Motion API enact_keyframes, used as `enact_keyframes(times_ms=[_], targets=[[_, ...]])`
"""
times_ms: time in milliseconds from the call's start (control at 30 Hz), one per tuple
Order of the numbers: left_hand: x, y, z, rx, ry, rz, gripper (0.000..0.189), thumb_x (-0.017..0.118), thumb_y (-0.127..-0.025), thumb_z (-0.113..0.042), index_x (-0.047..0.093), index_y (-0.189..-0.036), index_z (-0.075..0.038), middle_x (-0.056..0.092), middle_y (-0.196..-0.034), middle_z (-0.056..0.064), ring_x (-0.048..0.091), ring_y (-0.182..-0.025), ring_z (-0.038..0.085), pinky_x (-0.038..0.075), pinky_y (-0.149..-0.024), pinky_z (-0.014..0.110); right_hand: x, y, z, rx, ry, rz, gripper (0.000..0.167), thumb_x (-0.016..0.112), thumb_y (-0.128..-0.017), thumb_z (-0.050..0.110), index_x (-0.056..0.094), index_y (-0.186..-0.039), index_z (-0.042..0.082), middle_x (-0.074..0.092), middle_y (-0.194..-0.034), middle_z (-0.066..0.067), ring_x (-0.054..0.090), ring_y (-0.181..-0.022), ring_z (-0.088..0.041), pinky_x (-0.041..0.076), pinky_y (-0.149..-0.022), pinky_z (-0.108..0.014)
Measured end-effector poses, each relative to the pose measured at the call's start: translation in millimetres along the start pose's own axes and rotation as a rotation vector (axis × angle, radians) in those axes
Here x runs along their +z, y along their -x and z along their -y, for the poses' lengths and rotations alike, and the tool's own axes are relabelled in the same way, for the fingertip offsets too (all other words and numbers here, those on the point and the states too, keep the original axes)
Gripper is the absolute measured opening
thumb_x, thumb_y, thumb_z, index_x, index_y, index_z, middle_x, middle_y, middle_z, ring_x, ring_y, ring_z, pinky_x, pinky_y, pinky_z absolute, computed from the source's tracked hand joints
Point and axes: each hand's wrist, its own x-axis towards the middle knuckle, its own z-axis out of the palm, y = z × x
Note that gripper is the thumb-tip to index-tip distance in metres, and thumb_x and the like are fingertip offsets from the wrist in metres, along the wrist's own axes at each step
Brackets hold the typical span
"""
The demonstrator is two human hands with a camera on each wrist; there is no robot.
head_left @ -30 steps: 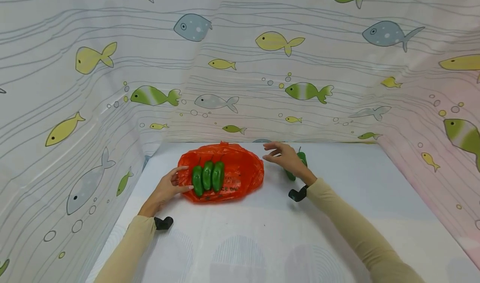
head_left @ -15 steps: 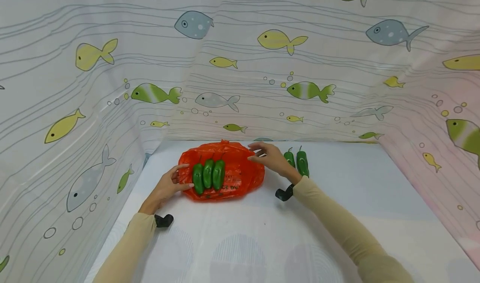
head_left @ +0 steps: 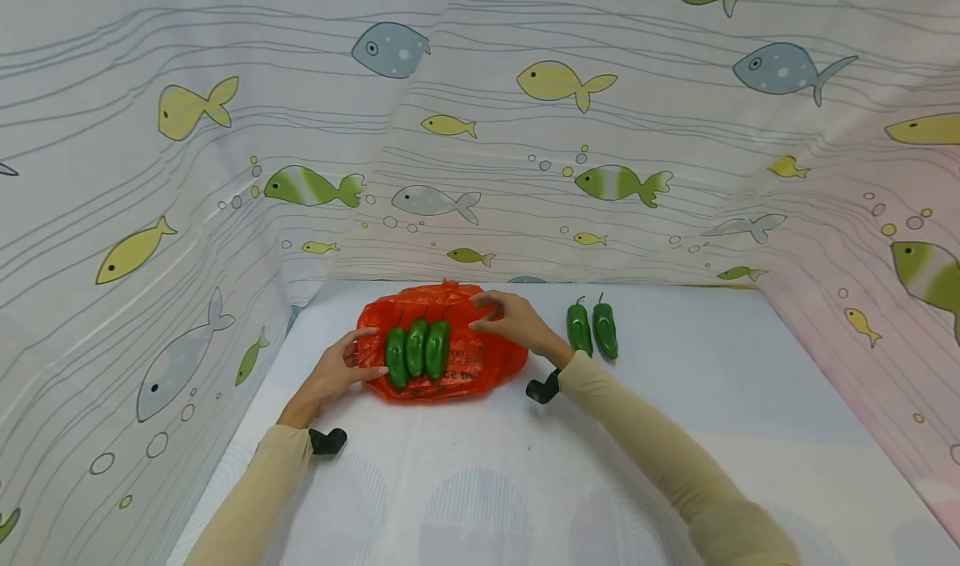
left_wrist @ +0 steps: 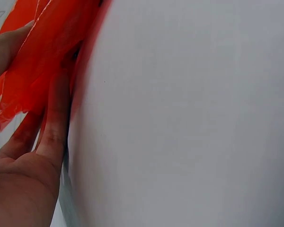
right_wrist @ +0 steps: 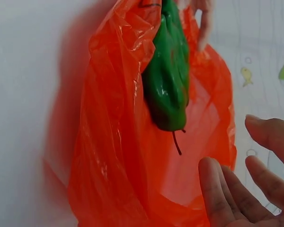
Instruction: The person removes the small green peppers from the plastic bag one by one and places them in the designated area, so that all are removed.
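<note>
An orange-red plastic bag [head_left: 480, 353] lies open on the white table with three green peppers [head_left: 417, 348] side by side on it. At the bag's left rim is my left hand [head_left: 337, 372], thumb and fingers spread apart, thumb tip close to the leftmost pepper. In the left wrist view the plastic drapes over its fingertips [left_wrist: 59, 104] and partly hides them. Over the bag's right part hovers my right hand [head_left: 517, 323], fingers loosely bent and holding nothing. The right wrist view shows one large pepper [right_wrist: 166, 80] inside the bag, stem toward that hand.
Two more green peppers, a left one [head_left: 578, 326] and a right one [head_left: 604, 328], stand apart on the table right of the bag. Behind and at both sides hangs a fish-print curtain [head_left: 525, 132]. A black wrist mount [head_left: 327, 442] sits at my left wrist.
My right hand has moved left, from near the right-hand peppers to over the bag, uncovering those two peppers. The left hand and the bag stay almost in place.
</note>
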Motion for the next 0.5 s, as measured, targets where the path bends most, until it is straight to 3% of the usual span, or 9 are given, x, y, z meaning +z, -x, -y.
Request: enact_keyframes(times_ms=[300,500], targets=[[0.3,5.2,-2.9,0.010,0.002,-0.006,0.085,0.086,-0.086,-0.020,0.039,-0.157,-0.016,0.044,-0.154,0.021,0.048,-0.133,0.039,0.048,-0.101,0.040,21.1,-14.2,-5.0,0.016,0.019,0.043,0.055,0.080,-0.092,0.029,0.061,-0.141,0.011,0.061,-0.141,-0.014,0.065,-0.107,-0.020,0.054,-0.092,-0.036],[0.1,5.4,-3.6,0.006,-0.008,-0.011,0.083,0.086,-0.086,-0.019,0.040,-0.156,-0.017,0.044,-0.154,0.021,0.048,-0.131,0.040,0.047,-0.102,0.042,36.1,-21.0,-6.0,0.025,0.026,0.063,0.056,0.080,-0.093,0.028,0.061,-0.142,0.009,0.062,-0.140,-0.009,0.063,-0.112,-0.021,0.052,-0.097,-0.039]])
